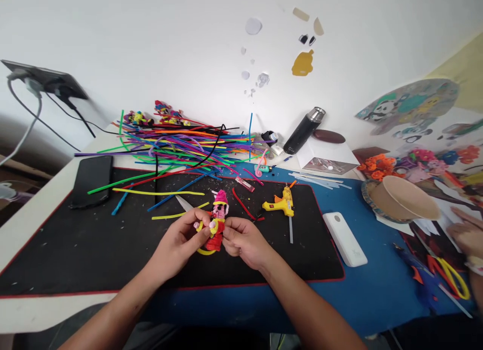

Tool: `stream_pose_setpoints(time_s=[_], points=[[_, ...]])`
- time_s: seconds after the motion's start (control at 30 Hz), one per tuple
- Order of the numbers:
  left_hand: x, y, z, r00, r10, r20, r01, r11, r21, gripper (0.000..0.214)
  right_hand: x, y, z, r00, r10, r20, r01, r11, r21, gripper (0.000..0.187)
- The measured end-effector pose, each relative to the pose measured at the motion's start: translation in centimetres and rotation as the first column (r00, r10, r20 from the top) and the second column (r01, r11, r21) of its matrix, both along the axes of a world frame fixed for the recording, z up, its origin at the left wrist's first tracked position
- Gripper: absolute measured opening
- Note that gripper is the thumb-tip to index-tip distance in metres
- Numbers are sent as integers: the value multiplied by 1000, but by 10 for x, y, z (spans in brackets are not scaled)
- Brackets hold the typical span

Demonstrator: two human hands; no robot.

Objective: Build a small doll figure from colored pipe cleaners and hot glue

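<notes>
Between my two hands a small pipe-cleaner doll point(218, 210) stands upright above the black mat. It has a pink hat with a yellow band, a pink face with black marks, and a red and yellow body. My left hand point(181, 240) pinches the doll's left side near its yellow arm. Fingers of my right hand point(242, 240) are closed on its right side, by the red sleeve. Just behind my left hand lie a pointed blade point(183, 203) and a yellow pipe cleaner point(177, 212). Part of a yellow loop shows under the doll.
A heap of coloured pipe cleaners point(181, 146) lies behind the mat point(124, 239). A yellow glue gun point(284, 204) rests on the right, near a white power bank point(344, 239). A phone point(91, 180) is at left, a black flask point(304, 131) behind. Another person's hand point(466, 234) shows far right.
</notes>
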State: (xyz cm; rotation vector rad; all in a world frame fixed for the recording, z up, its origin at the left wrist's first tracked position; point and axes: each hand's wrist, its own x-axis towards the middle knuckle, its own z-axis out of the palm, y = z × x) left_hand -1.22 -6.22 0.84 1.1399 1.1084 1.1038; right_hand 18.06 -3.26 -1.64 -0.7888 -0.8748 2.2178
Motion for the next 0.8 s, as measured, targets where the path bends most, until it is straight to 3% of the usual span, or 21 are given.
stream_pose_setpoints(time_s=[0.33,0.57,0.8], points=[[7,0,2,980,-2,198,6,1000,-19,33,3,2,1,997,-76,-26,76,997,11,49],[7,-7,-2,926,-98,365,116,993,-28,40,8,5,1,992,-119,-40,120,992,32,51],[19,-13,7,941,-60,332,94,992,-88,40,6,7,1,986,-156,-61,158,987,38,48]])
